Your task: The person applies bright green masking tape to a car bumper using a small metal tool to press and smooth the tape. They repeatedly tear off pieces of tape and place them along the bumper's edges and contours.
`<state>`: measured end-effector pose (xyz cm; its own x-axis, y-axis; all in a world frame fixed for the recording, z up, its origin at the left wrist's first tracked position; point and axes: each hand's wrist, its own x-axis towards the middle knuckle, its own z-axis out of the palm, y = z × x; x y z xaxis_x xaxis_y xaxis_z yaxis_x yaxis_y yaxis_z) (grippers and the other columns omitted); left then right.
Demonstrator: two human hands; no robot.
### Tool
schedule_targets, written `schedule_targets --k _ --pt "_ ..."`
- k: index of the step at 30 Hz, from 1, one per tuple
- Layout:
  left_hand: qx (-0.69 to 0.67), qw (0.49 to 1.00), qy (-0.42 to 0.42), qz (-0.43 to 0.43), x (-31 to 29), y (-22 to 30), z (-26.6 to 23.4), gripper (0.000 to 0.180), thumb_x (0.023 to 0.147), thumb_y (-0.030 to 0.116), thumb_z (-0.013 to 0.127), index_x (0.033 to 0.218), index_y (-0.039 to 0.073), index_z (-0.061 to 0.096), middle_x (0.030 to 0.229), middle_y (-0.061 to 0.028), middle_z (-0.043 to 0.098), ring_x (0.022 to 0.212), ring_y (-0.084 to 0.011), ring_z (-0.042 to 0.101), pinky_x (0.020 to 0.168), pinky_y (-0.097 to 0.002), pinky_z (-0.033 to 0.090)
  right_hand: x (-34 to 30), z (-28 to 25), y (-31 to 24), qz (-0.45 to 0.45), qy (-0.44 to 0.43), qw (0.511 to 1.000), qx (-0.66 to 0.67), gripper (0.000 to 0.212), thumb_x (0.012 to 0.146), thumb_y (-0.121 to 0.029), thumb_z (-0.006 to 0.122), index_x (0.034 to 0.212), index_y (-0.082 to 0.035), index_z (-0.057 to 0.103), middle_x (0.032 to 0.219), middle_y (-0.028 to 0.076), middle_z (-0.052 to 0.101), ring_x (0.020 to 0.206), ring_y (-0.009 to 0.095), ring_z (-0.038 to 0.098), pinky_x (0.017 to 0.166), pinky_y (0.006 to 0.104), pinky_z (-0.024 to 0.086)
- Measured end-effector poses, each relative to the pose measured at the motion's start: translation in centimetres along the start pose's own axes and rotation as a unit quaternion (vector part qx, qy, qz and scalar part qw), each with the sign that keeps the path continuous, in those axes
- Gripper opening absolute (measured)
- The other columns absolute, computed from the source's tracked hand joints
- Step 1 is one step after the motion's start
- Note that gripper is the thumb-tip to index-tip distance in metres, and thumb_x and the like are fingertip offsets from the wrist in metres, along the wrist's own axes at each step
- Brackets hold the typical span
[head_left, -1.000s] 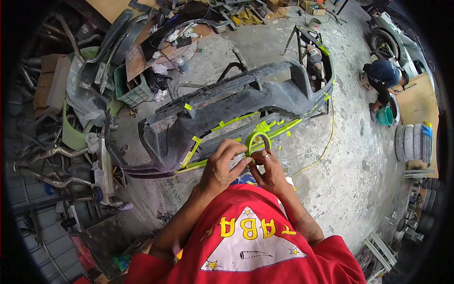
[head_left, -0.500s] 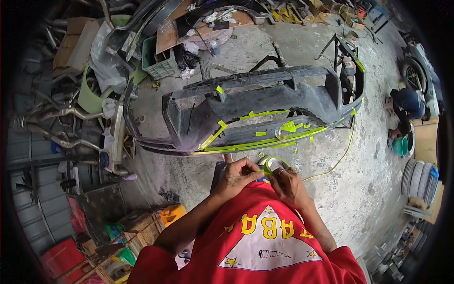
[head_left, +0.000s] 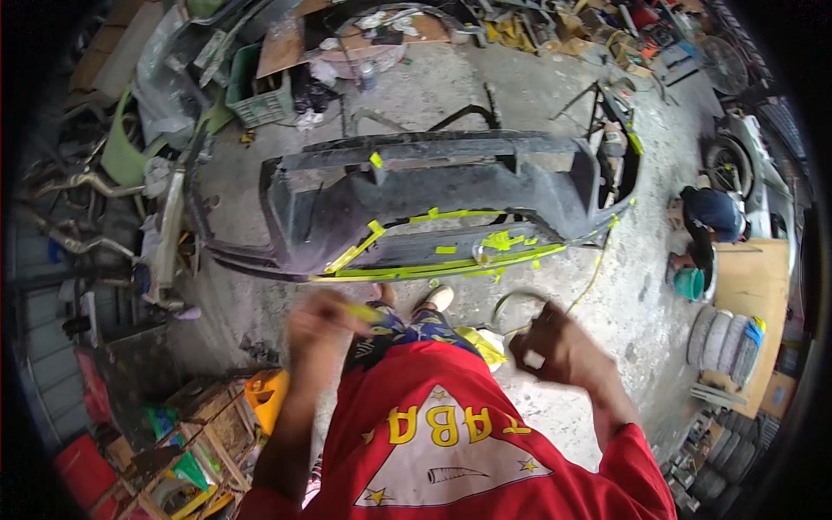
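Note:
A dark grey car bumper (head_left: 416,195) lies across the floor in front of me, with bright yellow-green tape (head_left: 446,275) along its lower edge and in short patches. My left hand (head_left: 316,328), smeared by motion, is pinched on a strip of yellow-green tape (head_left: 362,312) that sticks out toward the middle. Well apart from it, my right hand (head_left: 563,347) has its fingers curled. A ring-shaped tape roll (head_left: 516,295) shows at its fingertips, partly covered by the hand. Between the hands, a yellow crumpled piece (head_left: 482,345) hangs beside my patterned shorts.
On the right a person (head_left: 712,215) bends by a teal bucket (head_left: 689,283), near stacked tires (head_left: 724,345). Metal pipes (head_left: 87,186) crowd the left. A green crate (head_left: 260,95) stands behind the bumper, and a wooden rack (head_left: 217,433) sits at lower left.
My hands were close together at the tape roll and have spread apart. The left one moved left with the tape strip, the right one slightly right and down. The view has shifted.

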<state>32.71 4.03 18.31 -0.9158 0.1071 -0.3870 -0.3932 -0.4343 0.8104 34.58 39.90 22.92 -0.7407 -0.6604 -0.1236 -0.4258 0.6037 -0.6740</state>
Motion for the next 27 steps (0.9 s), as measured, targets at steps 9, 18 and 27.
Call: schedule_targets --k 9,18,27 --pt "0.114 0.980 0.107 0.126 12.8 7.3 -16.2 0.008 0.095 0.008 0.068 0.100 0.002 0.064 0.083 -0.0008 0.061 0.077 -0.0092 0.055 0.075 -0.0228 0.044 5.1 1.7 22.2 0.215 0.321 0.913 -0.132 0.011 0.088 -0.012 0.074 0.091 -0.001 0.072 0.091 0.017 0.067 0.087 0.035 0.064 0.075 0.0419 0.049" --pt "0.162 0.986 0.004 -0.032 13.7 -0.1 -10.5 0.015 0.093 0.016 0.072 0.096 0.002 0.066 0.080 0.0004 0.063 0.073 -0.0070 0.056 0.070 -0.0212 0.044 12.6 5.4 29.7 0.308 0.233 0.909 -0.157 0.023 0.086 -0.026 0.076 0.093 -0.005 0.073 0.090 0.015 0.071 0.088 0.034 0.067 0.079 0.0431 0.053" --pt "0.171 0.978 -0.081 -0.082 15.0 -2.6 -7.4 0.014 0.095 0.016 0.069 0.096 0.002 0.066 0.076 0.0005 0.061 0.070 -0.0066 0.056 0.066 -0.0220 0.043 11.0 4.3 29.1 0.291 0.195 0.934 -0.072 0.020 0.084 -0.026 0.076 0.081 -0.007 0.071 0.077 0.013 0.068 0.079 0.034 0.067 0.073 0.0441 0.053"
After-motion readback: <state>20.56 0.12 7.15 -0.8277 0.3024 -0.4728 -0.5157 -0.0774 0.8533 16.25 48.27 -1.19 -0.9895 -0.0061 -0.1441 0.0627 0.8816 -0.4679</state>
